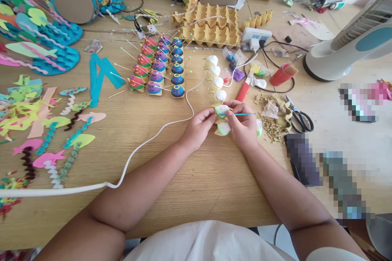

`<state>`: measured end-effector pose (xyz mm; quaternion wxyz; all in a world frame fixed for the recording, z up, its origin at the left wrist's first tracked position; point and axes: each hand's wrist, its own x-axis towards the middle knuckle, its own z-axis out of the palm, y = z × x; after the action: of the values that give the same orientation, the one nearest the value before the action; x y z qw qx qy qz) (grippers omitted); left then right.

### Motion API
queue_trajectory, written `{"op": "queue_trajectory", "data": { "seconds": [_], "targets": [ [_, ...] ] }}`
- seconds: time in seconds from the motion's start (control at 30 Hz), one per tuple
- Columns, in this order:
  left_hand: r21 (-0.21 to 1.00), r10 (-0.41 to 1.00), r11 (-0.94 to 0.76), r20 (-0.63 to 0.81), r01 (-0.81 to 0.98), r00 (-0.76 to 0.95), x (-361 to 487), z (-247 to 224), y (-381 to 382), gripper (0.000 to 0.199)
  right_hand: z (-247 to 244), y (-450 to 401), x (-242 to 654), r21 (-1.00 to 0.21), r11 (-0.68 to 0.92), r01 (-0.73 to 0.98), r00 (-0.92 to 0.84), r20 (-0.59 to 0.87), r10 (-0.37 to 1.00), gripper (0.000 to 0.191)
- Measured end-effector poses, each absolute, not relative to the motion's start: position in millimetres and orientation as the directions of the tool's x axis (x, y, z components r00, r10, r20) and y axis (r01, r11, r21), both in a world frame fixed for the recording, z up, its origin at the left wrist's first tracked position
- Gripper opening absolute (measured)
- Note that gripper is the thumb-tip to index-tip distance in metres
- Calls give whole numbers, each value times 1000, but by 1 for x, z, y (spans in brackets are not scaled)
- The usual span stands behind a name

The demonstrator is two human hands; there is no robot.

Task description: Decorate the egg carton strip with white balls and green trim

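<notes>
Between my hands is a piece of egg carton topped with white clay and a green edge point(221, 110). My left hand point(199, 127) pinches this egg carton cup from the left with thumb and finger. In my right hand point(244, 125) is a thin blue modelling tool point(247, 114), its tip over the white top. Just below sits another cup with white and green clay point(224, 128), partly behind my fingers. Several white-topped cups point(217, 83) run in a row away from me. A small tub with a green edge point(259, 127) shows beside my right hand.
Rows of painted egg carton cups point(157, 76) with pins stand left of centre. A white cable point(143, 140) crosses the table. Scissors point(301, 120), carton scraps point(272, 124) and a fan point(346, 36) are right. Paper fish point(55, 121) lie left; egg trays point(211, 34) stand behind.
</notes>
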<state>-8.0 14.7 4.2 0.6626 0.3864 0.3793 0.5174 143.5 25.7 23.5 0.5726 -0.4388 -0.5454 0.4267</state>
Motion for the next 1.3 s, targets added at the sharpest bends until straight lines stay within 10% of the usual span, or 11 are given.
{"op": "queue_trajectory", "data": {
  "seconds": [1.3],
  "targets": [
    [765, 944, 330, -248, -553, 219, -6, 10, 18, 34, 24, 28, 143, -985, 174, -11, 29, 174, 984, 32]
  ]
}}
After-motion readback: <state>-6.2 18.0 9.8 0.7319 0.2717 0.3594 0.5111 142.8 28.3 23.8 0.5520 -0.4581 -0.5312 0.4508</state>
